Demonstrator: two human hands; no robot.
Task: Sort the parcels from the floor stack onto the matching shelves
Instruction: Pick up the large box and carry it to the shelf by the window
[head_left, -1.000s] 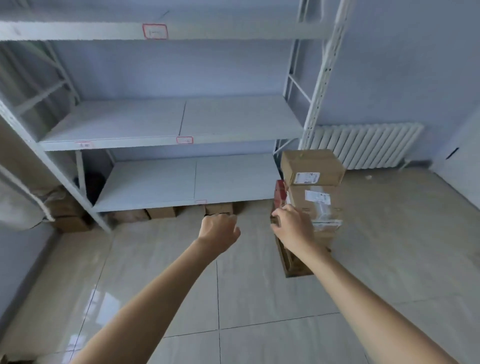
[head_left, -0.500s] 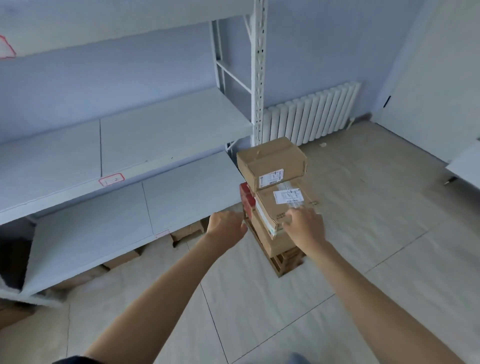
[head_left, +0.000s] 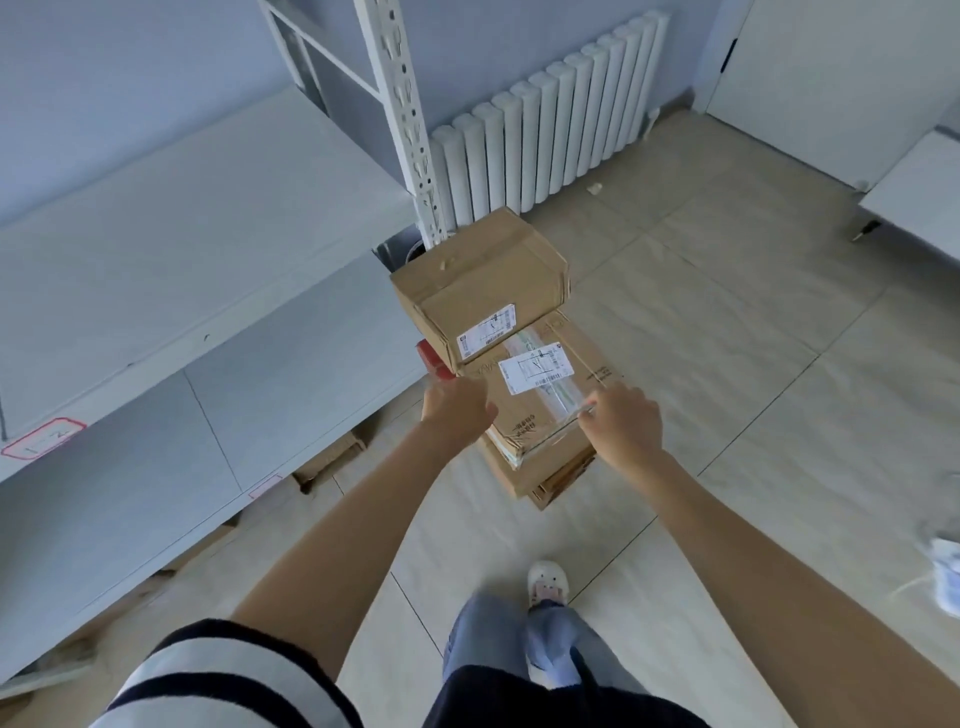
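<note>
- At the near edge of the floor stack (head_left: 540, 457), the left hand (head_left: 457, 413) is curled at the left side of the second parcel (head_left: 540, 410); whether it grips cannot be told.
- The right hand (head_left: 621, 426) rests on that parcel's near right corner, fingers bent over the edge, grip unclear.
- A white shipping label (head_left: 536, 370) lies on the parcel's taped top.
- The top parcel (head_left: 480, 283) sits on its far part, bearing its own label (head_left: 487, 330).
- A red box (head_left: 430, 356) shows at the stack's left side.
- Grey shelves (head_left: 218, 322) stand left; a white radiator (head_left: 550, 119) lines the far wall.
</note>
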